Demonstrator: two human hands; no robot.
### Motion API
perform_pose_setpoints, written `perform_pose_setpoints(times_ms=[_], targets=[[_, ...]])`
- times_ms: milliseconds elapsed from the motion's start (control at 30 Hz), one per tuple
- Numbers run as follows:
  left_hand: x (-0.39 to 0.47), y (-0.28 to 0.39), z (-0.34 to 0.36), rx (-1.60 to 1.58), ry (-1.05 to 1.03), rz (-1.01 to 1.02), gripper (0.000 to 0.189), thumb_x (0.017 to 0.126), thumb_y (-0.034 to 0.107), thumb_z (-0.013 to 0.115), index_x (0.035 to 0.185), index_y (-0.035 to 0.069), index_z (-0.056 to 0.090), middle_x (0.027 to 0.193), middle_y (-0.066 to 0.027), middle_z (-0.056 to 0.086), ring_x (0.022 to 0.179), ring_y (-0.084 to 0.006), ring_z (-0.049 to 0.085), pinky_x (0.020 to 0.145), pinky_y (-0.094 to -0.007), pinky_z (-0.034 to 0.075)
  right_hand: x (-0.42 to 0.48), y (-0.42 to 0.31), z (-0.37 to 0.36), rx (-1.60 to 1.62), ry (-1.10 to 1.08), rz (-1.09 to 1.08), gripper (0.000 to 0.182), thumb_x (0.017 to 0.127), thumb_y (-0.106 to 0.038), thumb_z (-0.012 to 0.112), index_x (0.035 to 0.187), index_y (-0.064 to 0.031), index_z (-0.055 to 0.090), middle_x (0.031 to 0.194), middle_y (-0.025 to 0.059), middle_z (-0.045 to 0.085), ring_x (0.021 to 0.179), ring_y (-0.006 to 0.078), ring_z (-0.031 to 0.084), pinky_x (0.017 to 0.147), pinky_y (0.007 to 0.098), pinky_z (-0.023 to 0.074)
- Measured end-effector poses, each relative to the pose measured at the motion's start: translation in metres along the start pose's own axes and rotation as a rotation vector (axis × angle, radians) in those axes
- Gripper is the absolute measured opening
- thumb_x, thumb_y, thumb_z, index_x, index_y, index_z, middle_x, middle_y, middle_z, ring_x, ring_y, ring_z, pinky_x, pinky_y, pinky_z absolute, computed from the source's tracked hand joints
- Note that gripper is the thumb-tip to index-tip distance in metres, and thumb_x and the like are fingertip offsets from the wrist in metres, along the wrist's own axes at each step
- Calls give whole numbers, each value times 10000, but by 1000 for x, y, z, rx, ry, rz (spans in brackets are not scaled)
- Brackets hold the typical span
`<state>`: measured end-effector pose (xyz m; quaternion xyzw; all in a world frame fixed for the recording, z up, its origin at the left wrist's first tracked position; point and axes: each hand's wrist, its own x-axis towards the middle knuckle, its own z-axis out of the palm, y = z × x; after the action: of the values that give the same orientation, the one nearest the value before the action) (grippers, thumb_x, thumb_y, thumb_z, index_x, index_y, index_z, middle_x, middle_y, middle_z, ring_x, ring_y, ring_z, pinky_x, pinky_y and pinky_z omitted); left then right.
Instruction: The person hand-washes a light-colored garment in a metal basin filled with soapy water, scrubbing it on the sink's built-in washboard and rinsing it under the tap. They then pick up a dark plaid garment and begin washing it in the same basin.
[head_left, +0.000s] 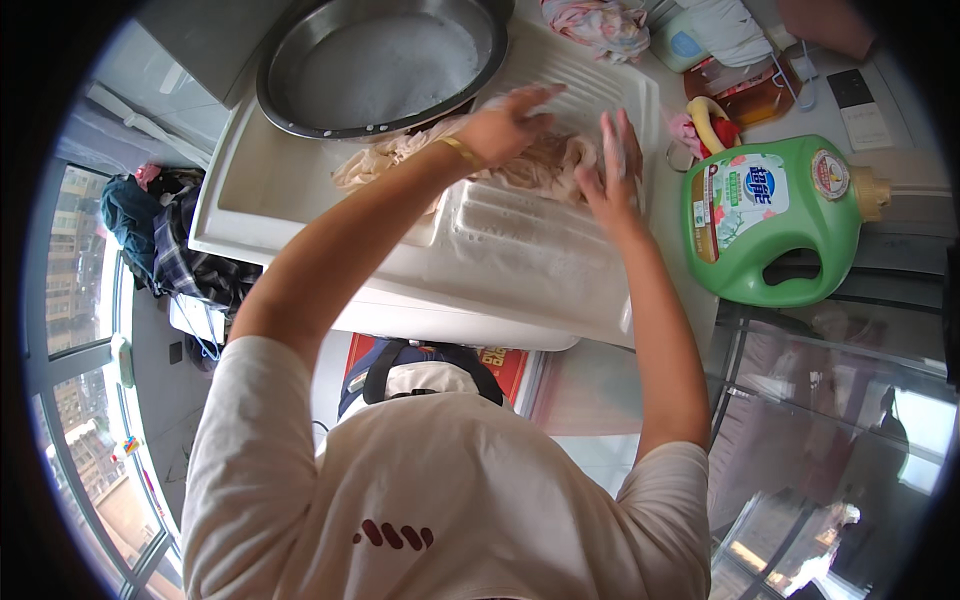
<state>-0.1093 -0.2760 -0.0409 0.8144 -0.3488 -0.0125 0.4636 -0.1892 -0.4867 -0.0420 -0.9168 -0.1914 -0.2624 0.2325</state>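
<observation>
A wet, pale beige cloth (544, 169) lies bunched across the ribbed washboard (540, 225) of a white laundry sink. Over the cloth, my left hand (510, 124), with a yellowish band at the wrist, has its fingers spread and is blurred. At the right end of the same cloth, my right hand (615, 169) is raised with fingers apart and what looks like suds on them. Neither hand grips the cloth. Behind my left hand, a metal basin (382, 64) holds sudsy water.
To the right stands a green detergent jug (772, 217), beside a scrunchie-like item (705, 127) and an amber bottle (757, 97). A patterned wet cloth (596, 26) lies at the back. Dark clothes (187, 240) hang at the left, near the windows.
</observation>
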Motion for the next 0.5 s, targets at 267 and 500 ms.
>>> perform_pose_setpoints(times_ms=[267, 500], targets=[[-87, 16, -41, 678, 14, 184, 591, 779, 321, 714, 1314, 199, 494, 1401, -9, 422, 1351, -244, 343, 1107, -579, 127, -19, -36, -21, 102, -71, 139, 227, 799, -89, 681, 1016, -98, 613, 1166, 107, 602, 1065, 322, 558, 937, 427, 436], [-87, 22, -25, 339, 228, 58, 484, 815, 220, 689, 1258, 132, 515, 1251, -66, 559, 1190, -306, 512, 1001, -405, 389, 40, -117, -77, 260, 143, 299, 176, 887, -166, 629, 989, -23, 621, 994, 159, 650, 863, 273, 604, 822, 351, 459]])
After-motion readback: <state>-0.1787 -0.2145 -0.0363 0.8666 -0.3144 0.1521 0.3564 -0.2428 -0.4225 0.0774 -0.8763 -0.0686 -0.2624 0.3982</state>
